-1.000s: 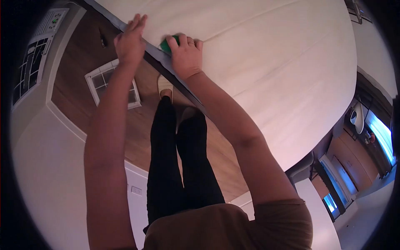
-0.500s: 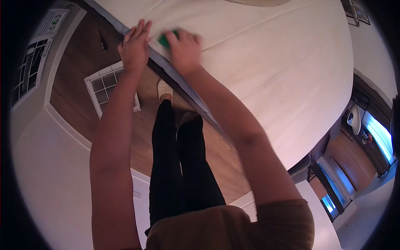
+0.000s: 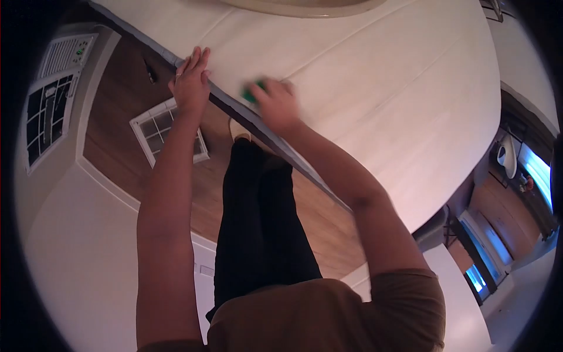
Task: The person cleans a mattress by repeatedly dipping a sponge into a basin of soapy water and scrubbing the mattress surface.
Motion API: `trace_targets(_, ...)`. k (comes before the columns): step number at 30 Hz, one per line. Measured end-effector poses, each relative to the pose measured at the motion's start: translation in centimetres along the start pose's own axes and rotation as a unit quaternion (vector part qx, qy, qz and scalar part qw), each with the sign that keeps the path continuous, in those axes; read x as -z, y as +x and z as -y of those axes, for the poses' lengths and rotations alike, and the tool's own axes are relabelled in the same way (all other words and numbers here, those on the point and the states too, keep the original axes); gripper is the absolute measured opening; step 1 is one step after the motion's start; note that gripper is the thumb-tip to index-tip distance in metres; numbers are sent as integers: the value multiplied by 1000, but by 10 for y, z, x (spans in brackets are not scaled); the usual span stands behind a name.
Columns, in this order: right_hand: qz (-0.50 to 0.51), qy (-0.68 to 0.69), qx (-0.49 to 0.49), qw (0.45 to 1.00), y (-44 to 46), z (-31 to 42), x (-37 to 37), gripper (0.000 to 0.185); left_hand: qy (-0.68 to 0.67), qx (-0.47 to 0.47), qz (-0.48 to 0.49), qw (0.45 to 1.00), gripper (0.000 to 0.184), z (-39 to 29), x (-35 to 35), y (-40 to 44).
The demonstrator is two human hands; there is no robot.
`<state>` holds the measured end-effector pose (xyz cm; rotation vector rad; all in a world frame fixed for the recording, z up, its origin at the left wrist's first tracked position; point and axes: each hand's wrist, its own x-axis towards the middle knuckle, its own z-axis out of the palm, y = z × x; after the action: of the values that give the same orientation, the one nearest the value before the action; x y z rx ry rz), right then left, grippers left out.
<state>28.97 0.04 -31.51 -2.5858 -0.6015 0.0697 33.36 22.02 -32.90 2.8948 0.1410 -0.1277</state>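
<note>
A large pale padded surface with seams, which looks like a mattress (image 3: 381, 111), lies in front of me with a grey edge band (image 3: 227, 101) along its near side. My left hand (image 3: 192, 85) rests on that edge, fingers stretched out and holding nothing. To its right, my right hand (image 3: 280, 107) grips a small green object (image 3: 253, 92) against the pale top, close to the edge. Motion blur and the fingers hide what kind of object it is.
At the top, a beige rounded rim (image 3: 311, 10) sits on the surface. On the wooden floor (image 3: 111, 111) lie a white gridded frame (image 3: 170, 130) and a small dark item (image 3: 151, 71). A white wall (image 3: 88, 223) stands at left.
My right hand has moved with the green object rightward and nearer to me, farther from my left hand. The left hand keeps to the edge. The whole view has shifted slightly.
</note>
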Motion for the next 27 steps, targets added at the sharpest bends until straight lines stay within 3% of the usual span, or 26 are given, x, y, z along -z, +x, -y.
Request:
trace_targets(2, -41, -12, -46, 998, 79, 34, -23, 34, -7, -11, 1, 1000, 62, 6, 3, 3)
trace_targets(4, -57, 15, -79, 995, 58, 33, -25, 36, -24, -25, 22, 999, 63, 7, 3, -2)
trace_targets(6, -36, 1, -51, 998, -27, 7, -1, 36, -19, -15, 17, 1000, 64, 3, 8, 1)
trace_targets(7, 58, -14, -88, 994, -85, -7, 23, 38, -8, -8, 24, 1000, 63, 3, 8, 2)
trace_targets(9, 88, -45, -142, 985, -215, -51, 55, 39, -7, -16, 28, 999, 62, 7, 6, 4)
trace_targets(10, 149, -88, -198, 965, -270, -68, 84, 42, -4, -21, 33, 999, 62, 8, 4, 4)
trace_targets(12, 202, -168, -258, 930, -317, -90, 123, 51, 5, -22, 32, 999, 61, 5, -1, 6)
trace_targets(15, 30, -80, -149, 985, -203, -96, 66, 51, 8, -26, 25, 999, 61, 7, -3, 5)
trace_targets(18, -134, 12, -71, 988, 18, -43, 25, 26, -16, -40, 18, 999, 61, 13, -4, 4)
trace_targets(20, -161, -14, -91, 983, 101, -12, 5, 23, 6, -23, 31, 999, 60, 10, -1, 5)
trace_targets(21, -157, -3, -97, 983, 98, -12, 6, 24, 7, -26, 38, 999, 60, 9, 1, 6)
trace_targets(22, -148, 6, -102, 984, 88, -8, 11, 24, 11, -36, 35, 999, 59, 9, 3, 4)
trace_targets(23, -77, 42, -120, 989, 48, -20, 18, 34, 12, -40, 27, 999, 59, 8, 6, 3)
trace_targets(26, 21, -69, -177, 981, -139, -66, 55, 39, 24, -31, 40, 998, 60, 5, 8, 2)
trace_targets(27, 100, -104, -227, 963, -200, -80, 81, 44, 17, -22, 37, 999, 60, 4, 8, 0)
